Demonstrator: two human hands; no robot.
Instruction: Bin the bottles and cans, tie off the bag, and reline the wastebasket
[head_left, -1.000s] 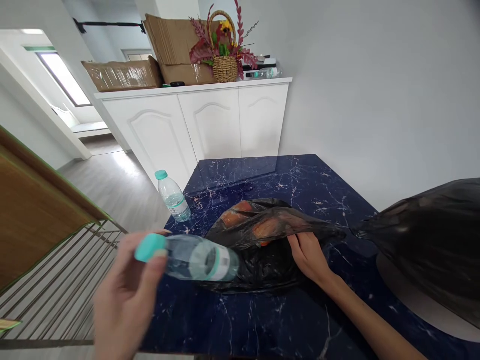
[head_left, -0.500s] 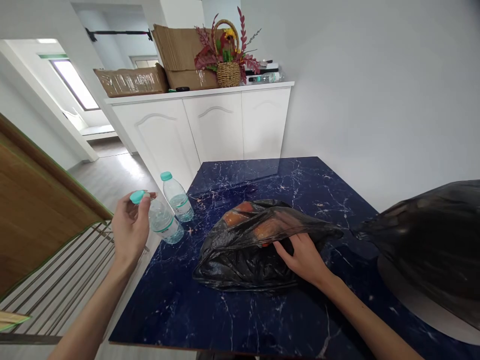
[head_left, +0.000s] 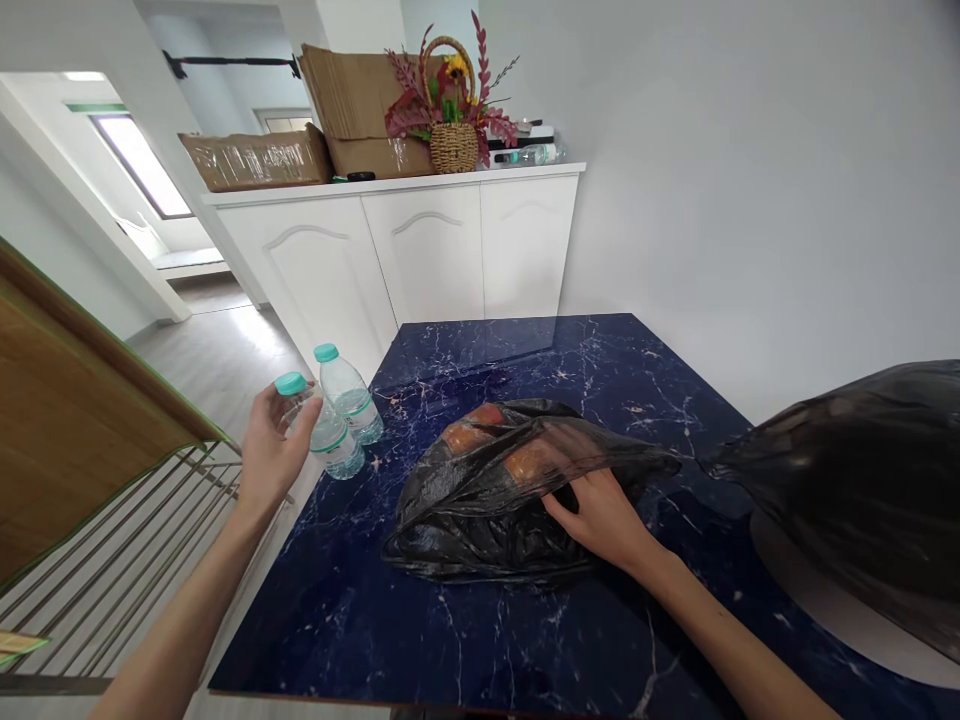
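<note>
**Bottle (head_left: pixel 337 450) moves from a slant above the bag (head_left: pixel 465 545) to upright at the tabletop's left edge**

Clear, smooth plastic with a ribbed turquoise cap, it stands just beside a matching second bottle (head_left: pixel 349 400). Thumb and fingers of the left hand (head_left: pixel 271 450) curl around its rounded shoulder, gripping it below the cap. Crinkled, thin black film forms the bag, slumped on the glossy, white-veined blue tabletop (head_left: pixel 337 620); rounded orange-red lumps (head_left: pixel 529 462) show through. Film covers the right hand's (head_left: pixel 607 520) fingertips, so whether they grip anything I cannot tell.

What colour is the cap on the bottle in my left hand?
The cap is turquoise, clearest in the head view.
</note>
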